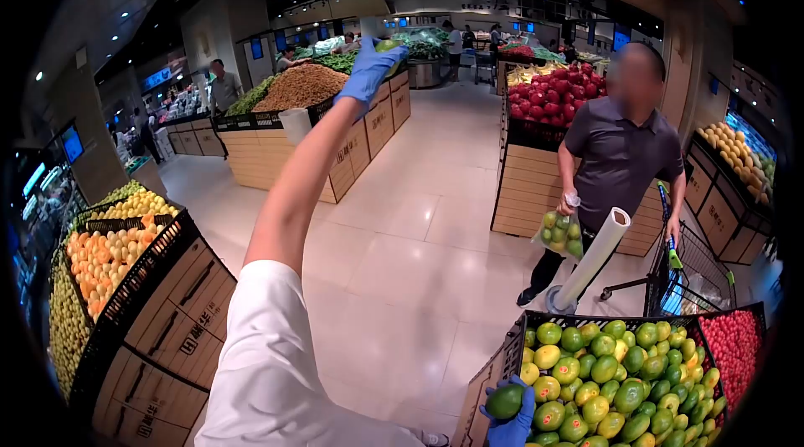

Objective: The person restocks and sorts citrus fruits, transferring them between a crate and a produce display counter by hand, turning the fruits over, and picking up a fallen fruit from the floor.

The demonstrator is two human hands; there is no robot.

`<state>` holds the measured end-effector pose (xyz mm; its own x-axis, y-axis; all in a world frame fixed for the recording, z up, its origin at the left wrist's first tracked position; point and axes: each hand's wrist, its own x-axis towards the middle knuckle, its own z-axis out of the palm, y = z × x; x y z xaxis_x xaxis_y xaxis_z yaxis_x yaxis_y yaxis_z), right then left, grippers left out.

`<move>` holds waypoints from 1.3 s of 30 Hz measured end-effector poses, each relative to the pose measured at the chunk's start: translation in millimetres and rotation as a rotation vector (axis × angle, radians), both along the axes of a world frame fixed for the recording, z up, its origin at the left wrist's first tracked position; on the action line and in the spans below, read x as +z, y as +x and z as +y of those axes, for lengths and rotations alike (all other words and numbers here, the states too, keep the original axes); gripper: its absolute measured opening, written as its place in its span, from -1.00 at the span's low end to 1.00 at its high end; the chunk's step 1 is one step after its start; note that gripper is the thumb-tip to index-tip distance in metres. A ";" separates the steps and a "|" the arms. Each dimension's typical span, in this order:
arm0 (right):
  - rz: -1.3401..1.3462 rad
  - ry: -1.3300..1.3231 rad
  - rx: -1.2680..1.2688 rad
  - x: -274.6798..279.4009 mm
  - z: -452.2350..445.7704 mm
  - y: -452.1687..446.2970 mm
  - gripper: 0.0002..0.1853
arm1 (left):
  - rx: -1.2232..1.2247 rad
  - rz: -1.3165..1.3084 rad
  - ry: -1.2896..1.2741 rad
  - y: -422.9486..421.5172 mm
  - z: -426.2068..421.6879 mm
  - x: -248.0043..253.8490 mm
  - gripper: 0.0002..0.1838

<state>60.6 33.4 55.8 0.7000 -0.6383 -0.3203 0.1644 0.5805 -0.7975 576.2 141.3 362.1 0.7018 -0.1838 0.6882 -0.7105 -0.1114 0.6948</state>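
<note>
My left hand (366, 77), in a blue glove, is raised high at the end of an outstretched arm, its fingers round a green fruit (389, 46). Low in the view, my right hand (512, 418), also blue-gloved, holds a dark green fruit (504, 402) at the left edge of a fruit bin. Green and yellow citrus fruits (603, 372) fill that bin. Beside it stands a roll of clear plastic bags (593, 259).
Across the bin, a person (624, 146) holds a bag of green fruit (560, 233) and a shopping cart (691, 263). Orange and yellow fruit (105, 259) fills a stand at left. Pomegranate-like red fruit (553, 95) is piled behind. Tiled floor (402, 254) runs between the stands.
</note>
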 end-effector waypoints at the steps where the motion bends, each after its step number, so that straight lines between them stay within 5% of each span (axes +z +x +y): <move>1: -0.009 -0.007 0.010 -4.0 1.0 6.4 -0.57 | 0.188 -0.076 0.242 23.9 15.7 20.7 -0.25; 3: -0.074 0.084 0.137 -19.3 3.4 21.3 -0.58 | 0.482 -0.108 0.336 34.0 37.1 38.7 -0.17; 9: -0.075 0.104 0.158 -10.9 8.0 34.7 -0.57 | 0.451 0.416 0.410 20.4 90.0 45.3 0.25; 14: -0.047 0.126 0.117 -18.7 6.0 34.7 -0.56 | 0.556 0.267 0.297 143.6 136.0 22.7 0.26; 17: -0.048 0.110 0.116 -20.2 7.1 34.3 -0.55 | 0.651 0.390 0.368 118.4 144.9 42.5 0.19; 18: -0.051 0.109 0.113 -20.3 8.7 34.2 -0.54 | 0.359 0.591 0.258 114.8 159.4 56.0 0.01; 20: -0.048 0.116 0.096 -17.2 11.2 33.4 -0.54 | 0.404 0.496 0.295 114.7 153.0 46.3 -0.22; 25: -0.053 0.090 0.037 -12.3 12.6 28.0 -0.55 | 0.554 0.255 0.368 77.1 126.1 29.1 -0.26; 29: 0.002 0.108 0.115 -30.9 1.9 23.7 -0.45 | 0.638 -0.075 0.156 40.2 109.3 15.0 -0.28; 34: -0.090 0.102 0.075 -9.8 0.1 14.8 -0.49 | -0.092 0.003 -0.168 -55.6 48.7 -44.6 -0.25; 39: -0.156 0.178 -0.030 4.0 -10.4 -8.7 -0.44 | -0.944 0.500 -0.196 -228.5 -48.1 -157.6 -0.16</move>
<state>51.9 23.0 59.8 0.7311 -0.6030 -0.3192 0.2969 0.7024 -0.6469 347.7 93.2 204.5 0.5439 -0.7145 0.4401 -0.0830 0.4761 0.8755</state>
